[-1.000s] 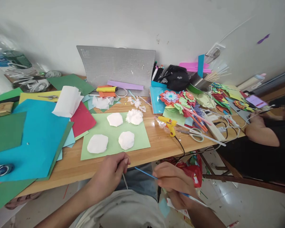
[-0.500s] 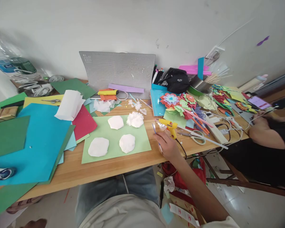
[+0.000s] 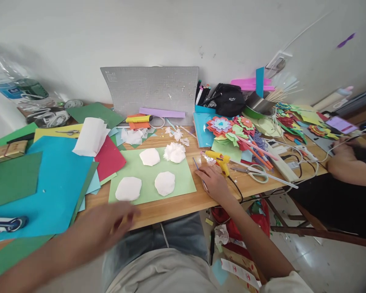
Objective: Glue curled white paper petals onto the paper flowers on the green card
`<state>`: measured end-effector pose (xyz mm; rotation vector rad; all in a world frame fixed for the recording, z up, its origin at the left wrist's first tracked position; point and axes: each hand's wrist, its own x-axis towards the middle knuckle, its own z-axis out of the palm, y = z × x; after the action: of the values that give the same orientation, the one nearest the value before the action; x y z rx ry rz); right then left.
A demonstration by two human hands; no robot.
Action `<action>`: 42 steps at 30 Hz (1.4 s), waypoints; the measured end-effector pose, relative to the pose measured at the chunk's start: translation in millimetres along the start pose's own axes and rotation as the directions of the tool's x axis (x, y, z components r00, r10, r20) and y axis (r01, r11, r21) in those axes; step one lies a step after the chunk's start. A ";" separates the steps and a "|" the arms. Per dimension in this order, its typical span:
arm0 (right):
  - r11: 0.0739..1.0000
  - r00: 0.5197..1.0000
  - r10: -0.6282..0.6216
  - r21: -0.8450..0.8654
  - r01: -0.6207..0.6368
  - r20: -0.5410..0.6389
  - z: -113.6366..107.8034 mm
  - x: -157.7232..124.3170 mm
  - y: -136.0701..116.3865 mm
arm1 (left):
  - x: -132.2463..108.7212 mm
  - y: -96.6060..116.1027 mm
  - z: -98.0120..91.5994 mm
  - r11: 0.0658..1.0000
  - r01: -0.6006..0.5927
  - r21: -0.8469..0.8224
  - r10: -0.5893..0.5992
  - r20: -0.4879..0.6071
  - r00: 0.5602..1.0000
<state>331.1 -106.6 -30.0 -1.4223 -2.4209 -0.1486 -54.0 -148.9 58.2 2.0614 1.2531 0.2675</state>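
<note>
My right hand (image 3: 212, 181) rests on the wooden table with its fingers closed over a thin blue pen-like stick (image 3: 196, 163). Just beyond it lies a yellow glue gun (image 3: 221, 158), and scissors (image 3: 258, 173) are to its right. Blurred by motion, my left hand (image 3: 116, 217) hovers at the near edge of a light green sheet (image 3: 183, 179); its fingers are smeared. On that sheet sit two front white paper pieces (image 3: 128, 189), (image 3: 164, 183), a back white piece (image 3: 150, 156) and a fluffy white paper ball (image 3: 175, 152).
Coloured paper sheets (image 3: 61, 175) and a folded white paper stack (image 3: 90, 136) cover the left. A grey cutting mat (image 3: 152, 89) leans on the wall. Paper flowers (image 3: 221, 126), a power strip (image 3: 283, 167) and cables lie right. Another person's arm (image 3: 347, 160) is at far right.
My left hand has come into view from the lower left, reaching toward the green sheet. My right hand has lowered slightly onto the table, still with the blue stick.
</note>
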 end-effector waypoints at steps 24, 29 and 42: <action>0.989 0.992 0.080 0.134 -0.067 -0.097 10.8 2.6 1.1 | 329.7 -9.6 1.5 0.935 0.347 0.075 -0.283 -0.435 0.855; 0.985 0.991 0.069 0.163 -0.050 -0.117 12.7 0.9 3.9 | 313.7 -11.5 -11.7 0.961 0.276 0.002 -0.245 -0.450 0.859; 0.986 0.975 0.087 0.158 -0.055 -0.203 17.6 3.1 5.5 | 299.6 -13.3 -27.4 0.958 0.215 0.192 -0.123 -0.404 0.906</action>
<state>330.5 -96.9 -45.9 -1.3517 -2.1601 -0.0900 76.0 119.7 17.4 2.1424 1.7704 0.4879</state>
